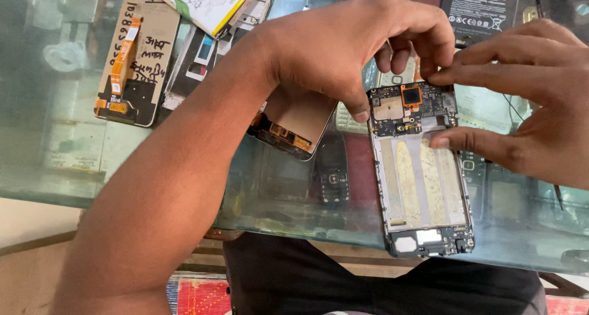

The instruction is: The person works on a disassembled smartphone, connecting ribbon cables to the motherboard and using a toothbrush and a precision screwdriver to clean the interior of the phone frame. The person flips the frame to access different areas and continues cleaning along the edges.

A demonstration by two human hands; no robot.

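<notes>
Glass countertop (37, 168) bore an opened phone chassis (422, 180), back cover and battery already out. Left hand (343, 51) steadied its upper edge; right hand (527, 100) pinched a circuit board (410, 109), not yet lifted.

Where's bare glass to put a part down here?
Free: the near-left of the glass top, below the taped panel and left of the forearm. Also a strip between the screen part and the open phone. Crowded: the far edge and around both hands, left hand, right hand.
</notes>
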